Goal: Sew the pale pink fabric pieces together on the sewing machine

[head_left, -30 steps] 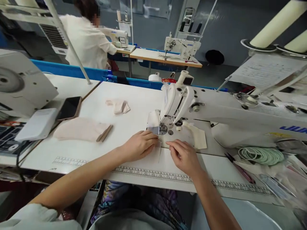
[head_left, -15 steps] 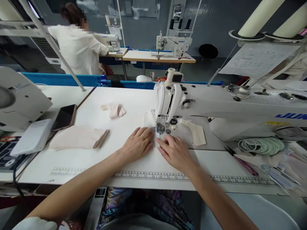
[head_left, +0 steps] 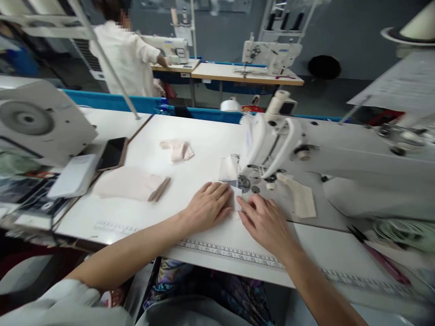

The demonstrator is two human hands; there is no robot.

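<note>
At centre, a flattened left hand point(head_left: 210, 204) and loosely curled right hand point(head_left: 267, 221) touch pale cloth point(head_left: 236, 199) on a white table point(head_left: 207, 140); upper left, a co-worker point(head_left: 124, 59).

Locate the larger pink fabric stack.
Head view, left side: the larger pink fabric stack lies on the white tabletop, left of the left hand, just nearside of the phone.

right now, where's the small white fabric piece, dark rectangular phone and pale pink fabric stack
Small white fabric piece point(head_left: 235, 201), head view: its exposed middle
Dark rectangular phone point(head_left: 113, 153), head view: its screen
Pale pink fabric stack point(head_left: 125, 184), head view: its top face
</note>
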